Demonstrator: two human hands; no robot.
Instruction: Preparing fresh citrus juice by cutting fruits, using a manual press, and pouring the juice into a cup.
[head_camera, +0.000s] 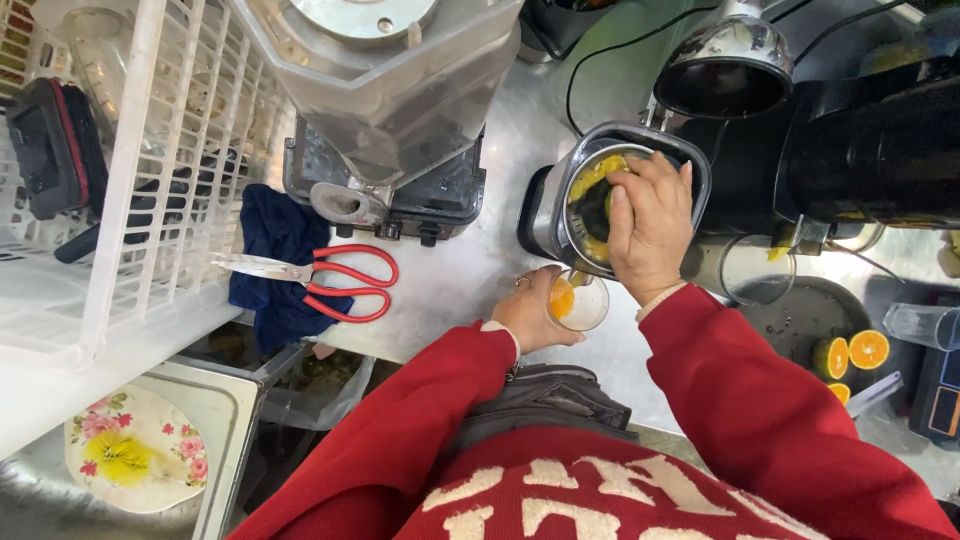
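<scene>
My right hand (648, 222) presses down on an orange half (592, 180) inside the steel citrus juicer (560, 215) on the metal counter. Below the juicer's spout, a clear plastic cup (578, 301) with a little orange juice in it is held by my left hand (527, 312), fingers wrapped round its side. Both arms wear red sleeves.
Red-handled scissors (320, 280) lie on a dark blue cloth (275, 250) left of a blender base (385, 190). A white wire rack (150, 200) fills the left. Cut orange halves (850, 352) sit on a dark tray at the right, near another black machine (860, 150). A flowered plate (135, 450) lies lower left.
</scene>
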